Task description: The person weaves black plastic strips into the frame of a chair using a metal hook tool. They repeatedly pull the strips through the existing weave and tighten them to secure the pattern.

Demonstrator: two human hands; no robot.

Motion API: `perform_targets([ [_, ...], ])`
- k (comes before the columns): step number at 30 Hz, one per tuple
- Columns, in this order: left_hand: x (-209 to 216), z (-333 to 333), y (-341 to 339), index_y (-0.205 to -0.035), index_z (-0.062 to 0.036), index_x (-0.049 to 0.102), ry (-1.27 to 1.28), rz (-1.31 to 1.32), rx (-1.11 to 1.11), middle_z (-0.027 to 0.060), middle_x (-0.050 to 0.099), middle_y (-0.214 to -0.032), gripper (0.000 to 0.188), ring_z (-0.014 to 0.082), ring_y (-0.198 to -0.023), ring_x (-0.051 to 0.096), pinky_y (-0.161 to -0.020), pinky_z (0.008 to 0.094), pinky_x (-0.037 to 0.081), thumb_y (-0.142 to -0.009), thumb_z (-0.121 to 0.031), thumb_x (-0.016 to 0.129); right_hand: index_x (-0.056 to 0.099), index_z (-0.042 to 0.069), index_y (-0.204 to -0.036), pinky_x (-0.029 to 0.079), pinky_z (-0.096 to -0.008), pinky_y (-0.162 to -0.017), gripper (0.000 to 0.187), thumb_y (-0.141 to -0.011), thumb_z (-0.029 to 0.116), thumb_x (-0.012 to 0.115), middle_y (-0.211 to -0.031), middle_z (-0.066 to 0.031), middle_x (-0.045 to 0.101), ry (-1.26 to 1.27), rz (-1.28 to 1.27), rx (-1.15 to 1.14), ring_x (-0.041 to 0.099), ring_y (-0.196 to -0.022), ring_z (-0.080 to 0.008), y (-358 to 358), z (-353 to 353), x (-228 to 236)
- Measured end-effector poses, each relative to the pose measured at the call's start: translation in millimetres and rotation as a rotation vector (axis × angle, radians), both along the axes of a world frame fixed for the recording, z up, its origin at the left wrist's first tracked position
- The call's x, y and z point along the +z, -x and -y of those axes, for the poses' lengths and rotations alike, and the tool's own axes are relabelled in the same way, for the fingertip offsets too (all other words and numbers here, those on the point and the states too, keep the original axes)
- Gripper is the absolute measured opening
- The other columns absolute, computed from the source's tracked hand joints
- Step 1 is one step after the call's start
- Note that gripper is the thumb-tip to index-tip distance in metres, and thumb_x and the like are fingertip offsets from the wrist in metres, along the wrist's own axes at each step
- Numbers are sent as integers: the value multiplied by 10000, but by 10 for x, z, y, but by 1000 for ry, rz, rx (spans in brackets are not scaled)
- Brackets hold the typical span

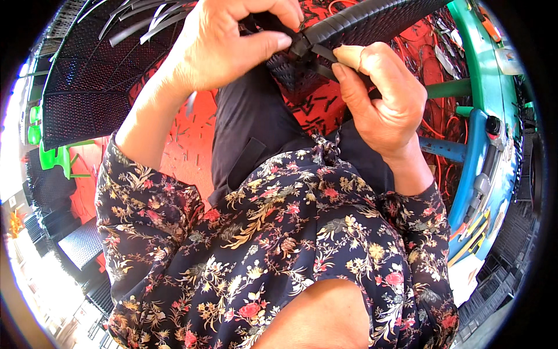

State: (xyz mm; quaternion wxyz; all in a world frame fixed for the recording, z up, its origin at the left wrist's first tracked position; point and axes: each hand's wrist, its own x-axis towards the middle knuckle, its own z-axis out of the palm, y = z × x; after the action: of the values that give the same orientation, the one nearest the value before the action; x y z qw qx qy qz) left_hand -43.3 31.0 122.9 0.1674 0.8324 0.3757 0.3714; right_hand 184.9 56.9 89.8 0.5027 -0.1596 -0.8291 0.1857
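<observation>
A black woven wicker piece (372, 29), its rounded rim wrapped in flat black strip, rises in front of me at the top of the view. My right hand (381, 96) pinches a flat black strip (324, 53) between thumb and forefinger, just below the rim's wrapped end. On the other side of that end, my left hand (229, 43) has its thumb and fingers curled around something dark that I cannot make out. Both hands are close together at this corner. Loose strip ends (139, 23) fan out beyond my left wrist.
A large black mesh-like woven panel (87, 99) curves away at the left. Short black offcuts (317, 107) litter the red floor (183, 136). At the right stand a green frame (485, 64) and a blue surface (468, 174) bearing tools (479, 186). A bright green stool (55, 158) is at far left.
</observation>
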Motion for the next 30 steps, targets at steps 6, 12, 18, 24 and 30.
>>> perform_targets([
  [6,47,164,-185,-878,-88,659,-259,-229,154,66,621,-960,227,246,-888,610,-922,453,360,-679,-115,764,680,19,-896,469,-277,-545,206,-725,-96,692,-759,-80,622,-23,-50,-14,597,-605,-195,17,-16,-37],
  [12,-65,130,-186,-875,-109,651,-474,-263,129,52,576,-933,247,232,-849,579,-857,422,358,-656,-95,763,676,4,-895,434,-239,-523,182,-744,-97,677,-739,-56,605,58,-77,8,557,-581,-132,12,-5,-37],
  [18,27,80,-233,-797,-84,598,-354,-147,66,62,518,-864,275,253,-789,533,-776,389,361,-555,-8,702,677,7,-874,408,-247,-499,170,-739,-96,683,-700,-50,564,76,-69,25,514,-549,-122,51,-6,-28],
  [24,-29,137,-204,-775,-77,585,-345,-78,99,76,515,-857,281,266,-793,519,-751,378,365,-528,13,683,680,15,-866,407,-259,-492,183,-722,-95,701,-667,-55,542,44,-58,46,510,-532,-139,97,-10,19],
  [30,-165,107,-203,-788,-65,603,-453,46,93,82,530,-812,261,267,-768,534,-713,386,379,-558,0,706,654,-54,-872,482,-244,-637,150,-740,-111,695,-787,-87,638,54,65,44,620,-695,-159,52,7,62],
])
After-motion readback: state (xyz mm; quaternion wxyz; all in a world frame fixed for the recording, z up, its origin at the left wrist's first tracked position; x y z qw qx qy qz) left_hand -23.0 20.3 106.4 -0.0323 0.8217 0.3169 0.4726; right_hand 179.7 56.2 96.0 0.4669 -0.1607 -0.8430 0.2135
